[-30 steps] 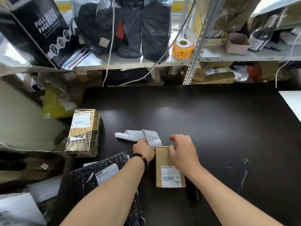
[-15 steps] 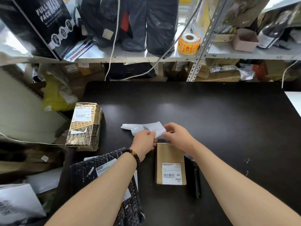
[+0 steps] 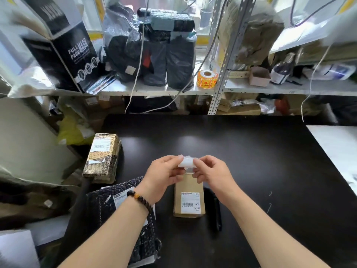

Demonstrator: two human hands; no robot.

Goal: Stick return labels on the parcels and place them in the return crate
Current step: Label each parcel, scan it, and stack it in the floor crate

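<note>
Left hand (image 3: pixel 164 176): your grip is clamped on the left edge of a small white paper piece (image 3: pixel 185 163), thumb and fingertips pinching it.
Right hand (image 3: pixel 211 173): your grip is clamped on the right edge of the same paper, fingers curled round it.
White paper piece: folded or crumpled, held in the air between your hands above the far end of the brown parcel (image 3: pixel 189 187). No print can be read on it.
Brown parcel: lies flat on the black tabletop (image 3: pixel 251 155), directly under your hands and between your forearms.
Parcel label (image 3: pixel 190 203): white, stuck on the near end of the brown parcel. It carries a barcode and reads "14/42", "MX" and "MXRC 03"; the finer lines are too small to read.
Gold and black parcel (image 3: pixel 103 158): at the tabletop's left edge, well apart from the brown parcel. It has a white barcode label on its far end and is covered in printed lettering too blurred to read reliably.
Black padded parcel (image 3: pixel 125 223): near left, partly under your left forearm. Its white label is partly hidden.
Black slim object (image 3: pixel 216 211): just beside the brown parcel's right side; kind cannot be told.
Bead bracelet (image 3: pixel 140 199): on your left wrist.
Black box (image 3: pixel 75 55): on the shelf (image 3: pixel 260 89), far left, printed "FULL FACE MASK".
Orange sticker roll (image 3: pixel 207 79): on the shelf beside the metal upright; its red markings are unreadable.
</note>
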